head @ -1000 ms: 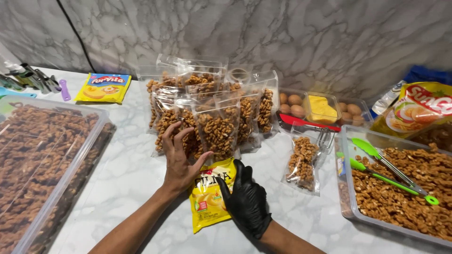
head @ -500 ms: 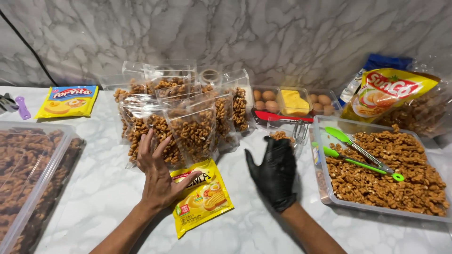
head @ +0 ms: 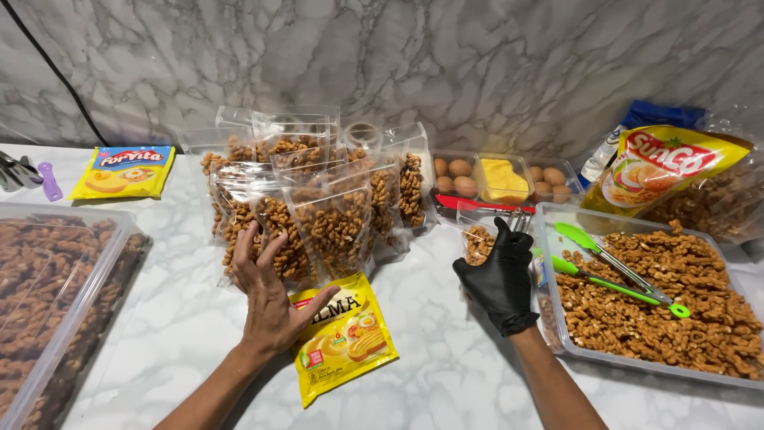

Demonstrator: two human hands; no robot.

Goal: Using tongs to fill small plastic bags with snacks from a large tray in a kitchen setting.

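Observation:
My bare left hand (head: 267, 296) lies with fingers spread against the front of a group of clear standing pouches (head: 318, 207) filled with brown twisted snacks. Its thumb rests over a flat yellow sachet (head: 346, 338) on the marble counter. My right hand (head: 497, 275), in a black glove, is by the left wall of a clear tray (head: 637, 365) heaped with the same snacks. Its fingers reach up to a small, partly filled clear pouch (head: 476, 239), which it partly hides. Neither hand grips anything.
Green tongs (head: 617, 271) lie on the snacks in the right tray. A big clear tub (head: 83, 306) of snacks stands at the left. At the back are boxed eggs (head: 458, 169), a yellow block (head: 505, 179), a red-handled tool (head: 477, 203), a large yellow bag (head: 664, 163) and another yellow sachet (head: 123, 171).
My left hand stays at the front of the pouches with its thumb over the yellow sachet. My gloved right hand has moved right and away from me, up to the small pouch beside the tray.

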